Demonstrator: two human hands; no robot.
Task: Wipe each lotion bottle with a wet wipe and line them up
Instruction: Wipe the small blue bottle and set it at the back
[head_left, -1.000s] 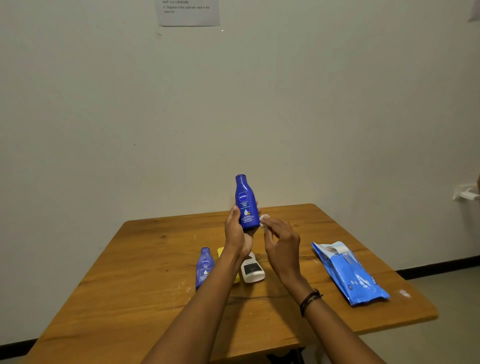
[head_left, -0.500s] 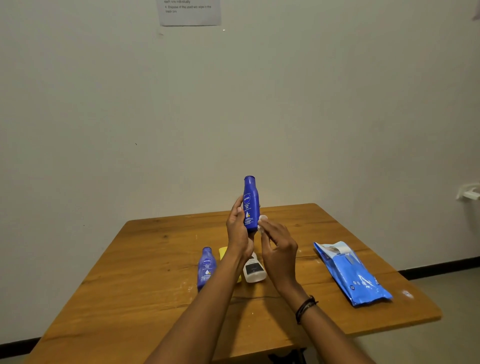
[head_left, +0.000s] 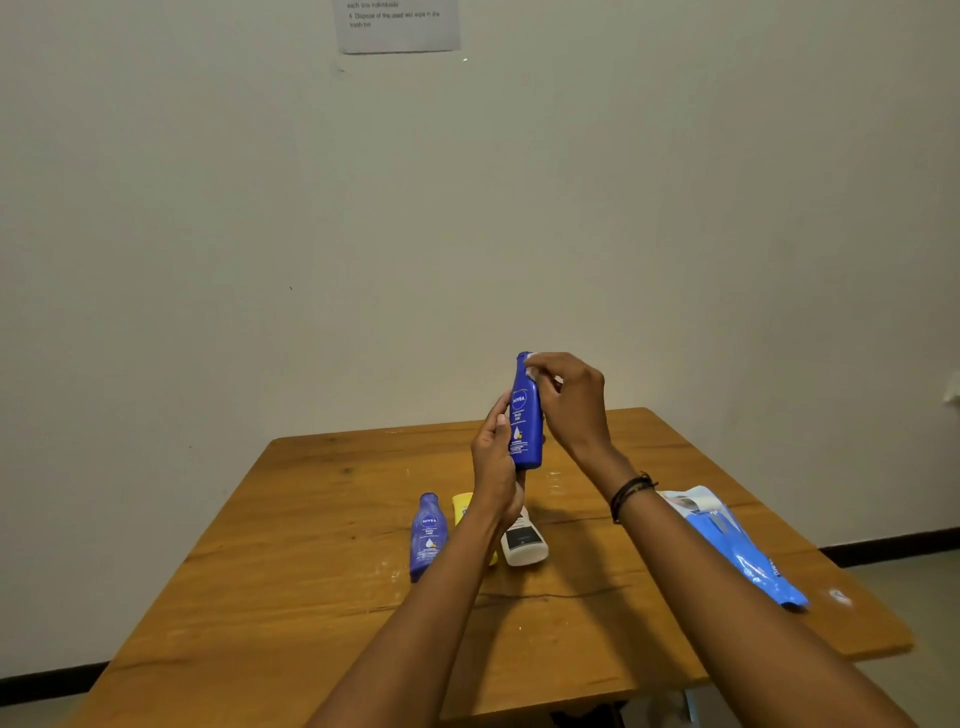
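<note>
Mid-task, by the look of it: one dark blue plastic lotion bottle (head_left: 525, 415) held upright in the air above the wooden table (head_left: 311, 545), well above the far half of it. Left hand (head_left: 496, 462) closed around the lower body of this bottle from the left side. Right hand (head_left: 569, 400) curled at the neck and cap, pinching a small white wet wipe (head_left: 531, 373) against the top; only a corner of the wipe visible. So, wiping of the cap area in progress, not finished.

Still on the table, near the middle: a second blue lotion bottle (head_left: 428, 535), a yellow bottle (head_left: 462, 509) half hidden behind the left forearm, and a white bottle with dark label (head_left: 523, 543). Close together, leaning or lying, not in a proper row. Impossible to tell which of them are already wiped. Lining up probably left to do.

At the right, well apart: a blue wipes pack (head_left: 737, 551), opened at its far end. Nothing blocking the free table surface in front.
</note>
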